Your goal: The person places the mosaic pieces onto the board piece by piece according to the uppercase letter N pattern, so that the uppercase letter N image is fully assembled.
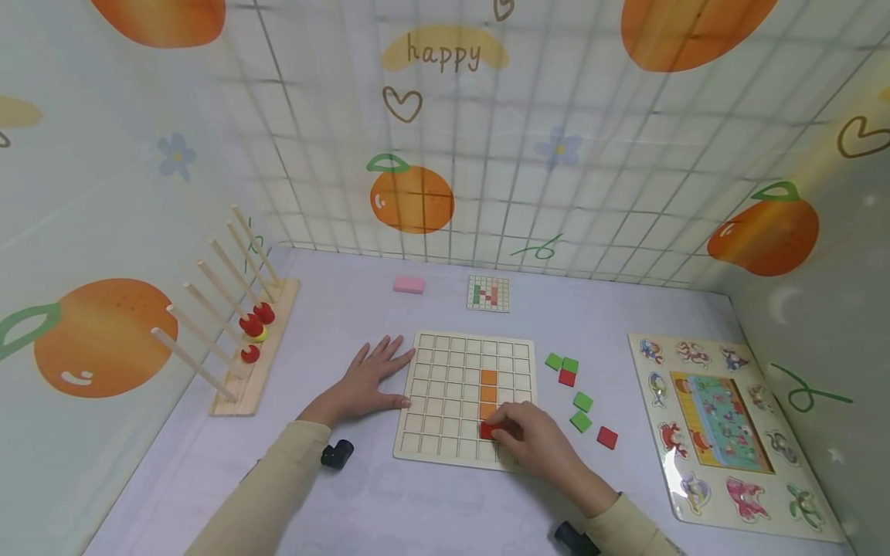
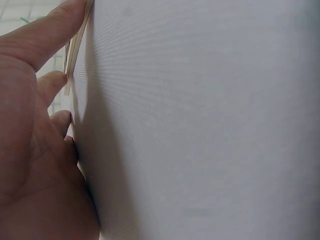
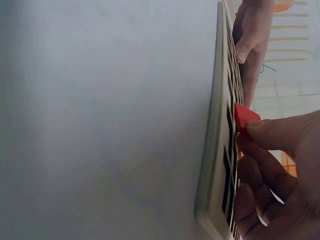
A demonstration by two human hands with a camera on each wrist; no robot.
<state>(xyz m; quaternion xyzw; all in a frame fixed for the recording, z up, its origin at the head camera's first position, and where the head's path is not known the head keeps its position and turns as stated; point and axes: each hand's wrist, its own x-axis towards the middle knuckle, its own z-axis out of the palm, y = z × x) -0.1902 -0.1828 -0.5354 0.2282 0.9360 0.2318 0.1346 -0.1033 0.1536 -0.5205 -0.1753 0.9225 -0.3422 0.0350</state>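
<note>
Across the pale table (image 1: 417, 510) from where I stand, one square wooden grid board (image 1: 441, 386) lies flat, with two hands at work around it. The left hand (image 1: 363, 382) rests beside it, fingers straight and spread, the thumb touching the board's left edge. The right hand (image 1: 538, 440) reaches over from the other side, thumb and fingertips pinching one red tile (image 1: 486, 431); that tile sits at the grid's surface, just below a single column of three orange squares (image 1: 489, 394).

To the right of the board I count six loose tiles: four green tiles (image 1: 582, 401) and two red ones (image 1: 608, 437). Two of the green ones and one of the red lie close together at the top; the other red lies lowest, off to the right.

Behind the board are one pink block (image 1: 409, 286) and one small pattern card (image 1: 488, 294), printed with a grid and coloured squares. At the far left stands one wooden rack (image 1: 243, 395) with seven pegs; three red pieces (image 1: 251, 324) and one yellow show on it. At the far right lies one puzzle board (image 1: 712, 483), ten little figures around its central picture.
</note>
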